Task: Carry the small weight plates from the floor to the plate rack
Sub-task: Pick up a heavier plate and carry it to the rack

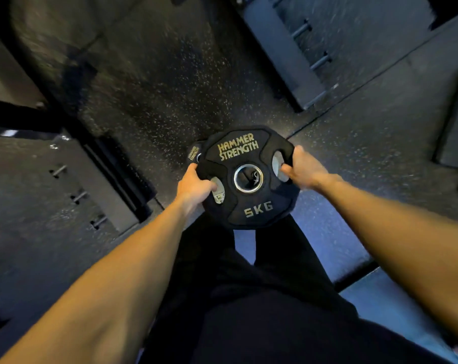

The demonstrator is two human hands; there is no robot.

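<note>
Nearest to me: black trousers [248, 298] and both bare forearms reaching fwd. Left hand [195, 186] grips the left edge of the black rubber-coated 5 kg weight plate w/ gold lettering [248, 177], thumb hooked into a grip slot; right hand [305, 168] grips the opposite edge the same way, fingers wrapped round the rim. I'd say two hands on opposite slots keeps the disc level and stops it swinging, face up so the label reads. Plate is held off the floor, out in front of the legs, not yet at any rack. Just beyond its far-left rim peeks a 2nd smaller black plate [195, 153], mostly hidden; can't tell if it's on the floor or stacked under. Count: 2 plates, 2 hands. Further out, speckled black rubber floor [149, 88], then dark grey frames w/ short metal pegs [312, 59], approx 3 pegs left, 3 right, blurred; possibly the rack.
</note>
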